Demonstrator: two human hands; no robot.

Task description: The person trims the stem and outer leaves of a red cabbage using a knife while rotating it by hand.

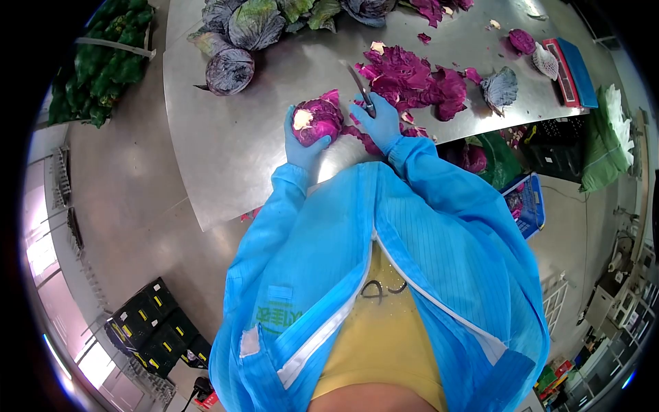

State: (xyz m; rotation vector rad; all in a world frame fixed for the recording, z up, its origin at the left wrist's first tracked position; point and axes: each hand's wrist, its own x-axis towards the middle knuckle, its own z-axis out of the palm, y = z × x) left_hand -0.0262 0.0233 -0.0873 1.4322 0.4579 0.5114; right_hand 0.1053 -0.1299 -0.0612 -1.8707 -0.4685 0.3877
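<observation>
In the head view, my left hand point(303, 147), in a blue glove, grips a red cabbage point(318, 123) from its left and lower side. The cabbage's pale cut stem end faces up, and a loose purple leaf sticks out at its top right. My right hand point(382, 123), also gloved, is closed around the dark handle of a knife point(362, 87), whose blade points up and to the left. The blade is apart from the cabbage. Beyond and right of the knife lies a heap of torn purple cabbage leaves point(419, 84) on the metal table point(274, 89).
Several untrimmed cabbages point(255, 26) sit at the table's far left. At the right are a small trimmed cabbage point(522, 42), a netted white item point(546, 62) and a red-and-blue box point(573, 72). Below the right edge stand a green bag point(500, 156) and a blue basket point(532, 209).
</observation>
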